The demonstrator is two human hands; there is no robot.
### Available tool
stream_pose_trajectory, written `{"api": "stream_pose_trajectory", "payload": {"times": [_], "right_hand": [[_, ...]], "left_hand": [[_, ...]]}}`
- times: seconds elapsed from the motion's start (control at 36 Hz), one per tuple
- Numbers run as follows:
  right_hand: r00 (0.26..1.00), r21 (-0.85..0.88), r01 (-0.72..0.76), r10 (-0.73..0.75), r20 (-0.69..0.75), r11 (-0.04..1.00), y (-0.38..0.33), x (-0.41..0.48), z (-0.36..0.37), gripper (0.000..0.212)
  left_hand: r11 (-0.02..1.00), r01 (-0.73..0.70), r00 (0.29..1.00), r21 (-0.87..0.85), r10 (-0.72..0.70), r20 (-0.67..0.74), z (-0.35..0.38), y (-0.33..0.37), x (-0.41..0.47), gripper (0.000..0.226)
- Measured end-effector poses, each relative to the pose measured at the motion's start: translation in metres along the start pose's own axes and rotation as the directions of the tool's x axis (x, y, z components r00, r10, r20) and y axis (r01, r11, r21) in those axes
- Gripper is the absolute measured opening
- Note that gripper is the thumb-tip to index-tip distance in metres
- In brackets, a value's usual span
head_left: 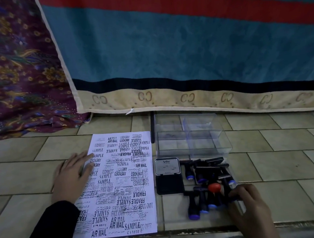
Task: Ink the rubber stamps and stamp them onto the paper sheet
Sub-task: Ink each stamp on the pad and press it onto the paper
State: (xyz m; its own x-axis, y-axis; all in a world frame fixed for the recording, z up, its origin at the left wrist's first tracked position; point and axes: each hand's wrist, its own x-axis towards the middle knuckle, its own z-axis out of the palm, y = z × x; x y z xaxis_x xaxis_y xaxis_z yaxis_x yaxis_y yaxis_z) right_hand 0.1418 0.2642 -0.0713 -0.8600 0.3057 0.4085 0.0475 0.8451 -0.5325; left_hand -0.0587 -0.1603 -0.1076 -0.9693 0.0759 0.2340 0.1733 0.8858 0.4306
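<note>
Two hands are working low in the frame, well apart from each other. At lower left, the left hand (71, 177), coming out of a black sleeve (54, 224), is lying flat with straight fingers on the left edge of the paper sheet (120, 186), pinning it to the tiled floor (285, 165). At lower right, the right hand (249, 205) is reaching into a shallow clear tray (174, 214), its fingers curling down over the right end of a pile of rubber stamps (202, 173). Whether it is actually gripping one cannot be told.

Black prints are covering the sheet almost entirely, reading SAMPLE, AIR MAIL, FRAGILE, FAX OUT, EXPRESS and AMENDED at many angles. Just beside its right edge, the ink pad (169, 184) is sitting open in the tray's left part, with its silver lid standing up behind the black pad. Most of the stamps are black with blue-tipped handles and are lying jumbled across one another; one red-knobbed stamp (214, 187) is resting among them.

Farther up, at centre right, a clear plastic box (191, 140) with dividers is standing on the floor just behind the tray. Beyond it, a teal blanket (165, 44) with a red stripe and a cream border is filling the upper frame, and a purple flowered cloth (19, 72) is lying at upper left.
</note>
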Motion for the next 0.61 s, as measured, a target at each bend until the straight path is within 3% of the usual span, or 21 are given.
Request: {"api": "stream_pose_trajectory", "payload": {"times": [0.19, 0.36, 0.53, 0.61], "right_hand": [[0.995, -0.073, -0.002, 0.009, 0.101, 0.997, 0.006, 0.005, 0.001, 0.064], [0.986, -0.014, 0.016, -0.014, 0.166, 1.0, 0.005, 0.008, -0.009, 0.066], [0.994, 0.097, 0.04, -0.049, 0.096, 0.995, -0.035, 0.031, -0.025, 0.04], [0.984, 0.058, 0.112, -0.119, 0.132, 0.992, -0.063, 0.052, -0.02, 0.016]], "left_hand": [[1.0, 0.001, 1.0, 0.005, -0.001, 0.003, -0.001, 0.001, 0.0, 0.057], [1.0, -0.002, 1.0, 0.0, 0.002, 0.005, -0.003, 0.003, -0.002, 0.057], [1.0, 0.011, 1.0, -0.002, -0.011, 0.012, 0.0, -0.002, -0.001, 0.051], [1.0, 0.011, 1.0, -0.015, -0.01, 0.012, 0.001, -0.003, 0.0, 0.051]]}}
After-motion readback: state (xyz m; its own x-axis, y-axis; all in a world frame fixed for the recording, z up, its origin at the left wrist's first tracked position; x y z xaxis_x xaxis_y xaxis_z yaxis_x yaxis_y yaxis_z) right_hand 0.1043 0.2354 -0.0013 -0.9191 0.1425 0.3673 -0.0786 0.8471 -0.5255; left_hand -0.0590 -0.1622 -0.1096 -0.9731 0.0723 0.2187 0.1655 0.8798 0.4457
